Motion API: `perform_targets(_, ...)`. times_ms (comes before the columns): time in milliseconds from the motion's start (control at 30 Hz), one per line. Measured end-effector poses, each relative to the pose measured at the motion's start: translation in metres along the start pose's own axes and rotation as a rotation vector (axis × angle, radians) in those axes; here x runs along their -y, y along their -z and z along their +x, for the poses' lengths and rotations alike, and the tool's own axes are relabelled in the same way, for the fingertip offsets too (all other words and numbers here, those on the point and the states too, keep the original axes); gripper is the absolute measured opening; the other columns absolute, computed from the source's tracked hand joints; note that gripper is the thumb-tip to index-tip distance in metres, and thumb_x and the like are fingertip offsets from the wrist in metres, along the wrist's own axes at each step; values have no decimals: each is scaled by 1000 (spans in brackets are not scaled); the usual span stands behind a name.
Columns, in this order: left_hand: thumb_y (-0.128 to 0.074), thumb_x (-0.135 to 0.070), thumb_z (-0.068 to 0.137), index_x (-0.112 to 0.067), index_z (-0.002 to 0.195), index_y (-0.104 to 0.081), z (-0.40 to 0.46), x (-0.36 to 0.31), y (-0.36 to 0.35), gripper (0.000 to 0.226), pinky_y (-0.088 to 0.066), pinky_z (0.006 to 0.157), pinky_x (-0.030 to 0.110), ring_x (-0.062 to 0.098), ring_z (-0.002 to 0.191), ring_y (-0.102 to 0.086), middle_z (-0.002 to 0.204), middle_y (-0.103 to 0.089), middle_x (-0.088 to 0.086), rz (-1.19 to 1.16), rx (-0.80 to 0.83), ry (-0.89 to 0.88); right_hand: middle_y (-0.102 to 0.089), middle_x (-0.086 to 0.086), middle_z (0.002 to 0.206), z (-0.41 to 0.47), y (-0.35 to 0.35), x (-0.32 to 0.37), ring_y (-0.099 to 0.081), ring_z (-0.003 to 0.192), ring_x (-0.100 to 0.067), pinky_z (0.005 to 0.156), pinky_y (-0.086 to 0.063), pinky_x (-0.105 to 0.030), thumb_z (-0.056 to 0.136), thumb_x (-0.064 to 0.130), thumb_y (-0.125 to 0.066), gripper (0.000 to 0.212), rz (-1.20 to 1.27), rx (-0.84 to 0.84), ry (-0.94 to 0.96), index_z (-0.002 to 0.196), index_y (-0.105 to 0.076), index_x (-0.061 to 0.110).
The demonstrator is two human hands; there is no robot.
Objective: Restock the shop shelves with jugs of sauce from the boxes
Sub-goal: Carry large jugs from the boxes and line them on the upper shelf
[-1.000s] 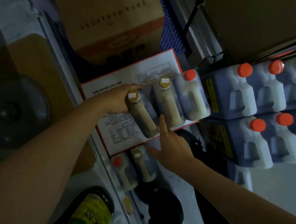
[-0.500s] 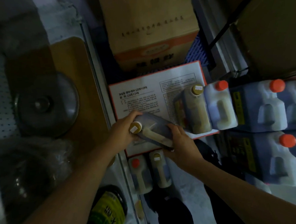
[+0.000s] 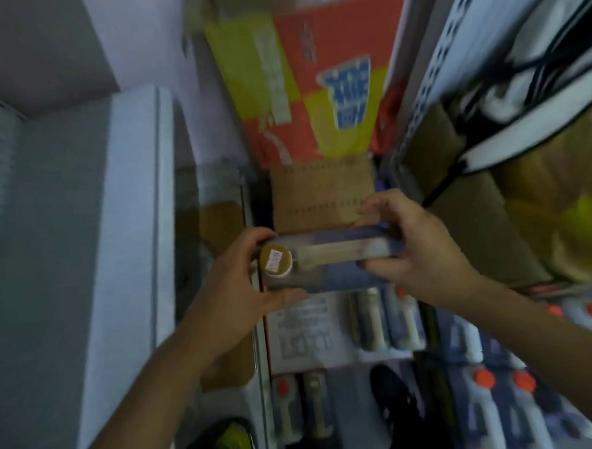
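I hold a sauce jug (image 3: 327, 262) with a gold cap sideways at chest height, cap pointing left. My left hand (image 3: 243, 289) grips its cap end and my right hand (image 3: 416, 252) grips its base end. Below it, two more jugs (image 3: 385, 319) stand on a white printed box (image 3: 304, 337). Orange-capped jugs (image 3: 502, 399) fill the shelf at the lower right. Two small jugs (image 3: 301, 409) stand lower down. The frame is blurred.
A brown carton (image 3: 320, 192) lies just beyond the held jug, and a red and yellow carton (image 3: 308, 86) beyond that. White shelving uprights (image 3: 427, 80) and brown boxes (image 3: 476, 221) stand at the right. A grey-white cabinet (image 3: 129, 216) runs along the left.
Both hands have lifted the gold-capped jug off the white box and turned it sideways. The view has swung upward, so the cartons further back now show.
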State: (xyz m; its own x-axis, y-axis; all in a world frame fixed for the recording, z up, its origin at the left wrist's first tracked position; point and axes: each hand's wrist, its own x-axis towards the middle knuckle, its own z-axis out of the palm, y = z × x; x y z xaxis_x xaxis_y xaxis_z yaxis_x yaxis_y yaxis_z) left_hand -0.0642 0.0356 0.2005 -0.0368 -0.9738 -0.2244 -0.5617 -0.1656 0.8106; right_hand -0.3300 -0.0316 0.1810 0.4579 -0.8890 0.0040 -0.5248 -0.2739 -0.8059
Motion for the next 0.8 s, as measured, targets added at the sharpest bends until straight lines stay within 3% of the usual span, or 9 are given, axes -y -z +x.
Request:
perform_targets(100,-94,-33,61,-34,113,-52,-23,-92,38,67,-53,73,13,-5,98,-65,106,-64,-27,-112,-147,-41,-66,7,94,38,78,76,-61,86,-16,71,-51,-44,93,37,-61,22,-121,7,242,107,-67,21)
perform_targets(167,-96,-39,61,-35,115,-55,-38,-145,65,69,-56,75,20,1,99,-67,107,-66,-22,-189,-231,-47,-68,5,91,53,119,124,-65,83,-14,68,-51,-43,94,29,-66,14,-97,0,296,104,-68,19)
perform_targets(267,-85,-48,65,-43,116,-56,-61,-217,105,59,-56,83,27,7,107,-66,114,-67,-16,-195,-370,-103,-70,13,92,69,170,198,-67,87,-2,74,-53,-33,85,25,-73,18,1,-46,368,103,-70,24)
perform_targets(333,-75,-52,73,-42,119,-55,-82,-267,130,51,-56,86,33,11,108,-65,115,-65,-11,-209,-520,-155,-70,16,95,78,203,257,-67,92,-3,77,-52,-32,85,21,-73,20,36,-42,441,104,-70,27)
perform_targets(500,-56,-47,91,-31,110,-57,-142,-380,178,24,-52,64,21,7,82,-66,95,-66,-8,-241,-929,-327,-73,15,100,73,260,396,-70,97,-8,83,-56,-39,90,30,-64,17,178,5,654,106,-70,31)
perform_targets(567,-60,-32,95,-36,101,-59,-169,-418,196,7,-50,61,14,0,77,-65,89,-68,-13,-255,-1032,-364,-73,13,107,58,272,434,-69,102,-10,86,-57,-43,94,36,-63,23,240,37,714,117,-67,32)
perform_targets(633,-65,-18,96,-27,101,-59,-200,-448,212,12,-48,59,10,-4,74,-65,85,-69,-17,-268,-1125,-395,-69,11,116,40,282,467,-67,106,-10,85,-58,-44,93,48,-63,41,277,99,757,132,-56,39)
perform_targets(733,-67,-22,93,-15,105,-61,-252,-482,229,15,-50,61,11,-2,76,-67,89,-72,-12,-247,-1239,-439,-53,26,124,12,289,512,-57,115,-5,88,-58,-38,84,66,-64,67,199,104,898,144,-37,53)
perform_targets(800,-64,-19,96,-12,104,-61,-286,-498,237,11,-48,61,9,-3,76,-66,88,-71,-11,-181,-1295,-446,-47,34,129,-8,291,543,-56,121,-5,92,-58,-36,78,66,-74,82,227,155,969,147,-30,58)
